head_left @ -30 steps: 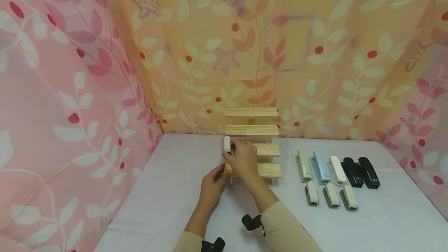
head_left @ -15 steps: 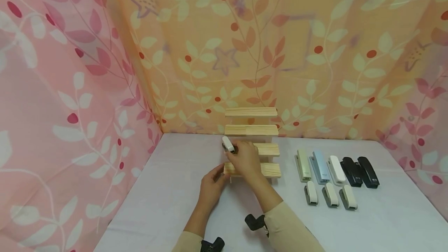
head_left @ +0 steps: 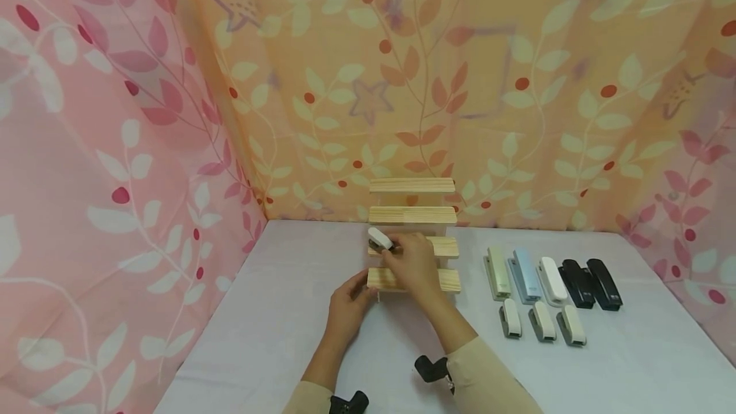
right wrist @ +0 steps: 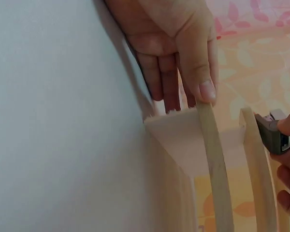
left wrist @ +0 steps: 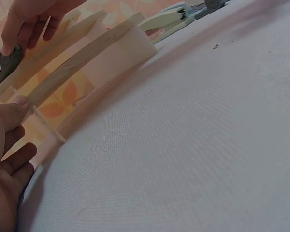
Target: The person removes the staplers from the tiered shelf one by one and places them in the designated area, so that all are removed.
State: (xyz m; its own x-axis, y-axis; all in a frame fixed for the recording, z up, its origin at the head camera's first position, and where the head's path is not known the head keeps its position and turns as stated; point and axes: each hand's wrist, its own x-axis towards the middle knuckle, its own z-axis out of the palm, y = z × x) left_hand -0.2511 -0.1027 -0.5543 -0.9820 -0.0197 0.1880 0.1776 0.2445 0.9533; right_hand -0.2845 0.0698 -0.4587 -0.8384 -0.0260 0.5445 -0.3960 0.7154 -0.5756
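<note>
My right hand [head_left: 415, 262] pinches a small stapler [head_left: 380, 239] with a white top and dark grey base. It sits slantwise at the left end of the second tier up on a stepped display rack [head_left: 412, 214] with pale wooden treads. In the right wrist view the stapler [right wrist: 273, 133] is right at the edge of a tread, thumb and fingers on its near end. My left hand [head_left: 347, 308] grips the left end of the lowest tread [head_left: 382, 278], thumb on the wood [right wrist: 213, 159] and fingers beside the side panel [right wrist: 176, 135].
Right of the rack stands a row of larger staplers: green [head_left: 498, 273], light blue [head_left: 526, 276], white [head_left: 553, 280] and two black ones [head_left: 605, 284]. Three small white staplers [head_left: 543, 321] lie in front of them. Patterned curtains [head_left: 322, 145] rise behind the white table [head_left: 259, 337].
The stapler has turned from upright to slanting, its far end now pointing left. My right hand has shifted right and slightly nearer. The left hand stays at the lowest tread.
</note>
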